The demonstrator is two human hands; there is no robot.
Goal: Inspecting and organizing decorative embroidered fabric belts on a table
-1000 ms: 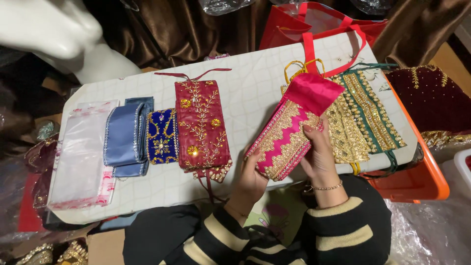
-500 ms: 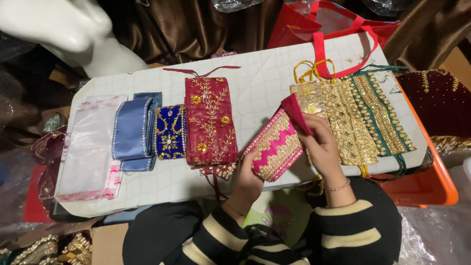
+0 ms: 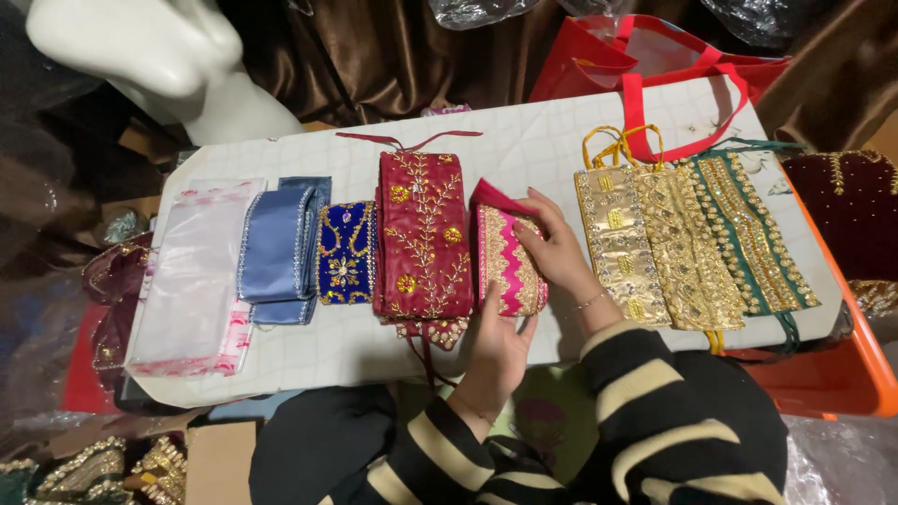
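Note:
A pink pouch (image 3: pixel 506 258) with gold zigzag trim lies flat on the white quilted board (image 3: pixel 533 140), right beside a maroon embroidered pouch (image 3: pixel 421 234). My left hand (image 3: pixel 499 344) grips the pink pouch's near end from below. Over its right edge curls my right hand (image 3: pixel 558 251), fingers on the fabric, a thin bracelet at the wrist. To the left of the maroon pouch lie a royal blue pouch (image 3: pixel 344 252), a light blue satin pouch (image 3: pixel 276 241) and a clear plastic bag (image 3: pixel 192 278). Gold pouches (image 3: pixel 619 245) and a green one (image 3: pixel 753 234) lie to the right.
A red tote bag (image 3: pixel 655 65) rests at the board's far right corner. A white mannequin form (image 3: pixel 168 56) stands at the back left. An orange crate (image 3: pixel 847 374) sits at the right, with a dark maroon beaded piece (image 3: pixel 856 201) above it. Brown fabric hangs behind.
The pink pouch has moved left, away from the gold pouches, turned upright and come down beside the maroon pouch. Both hands followed it.

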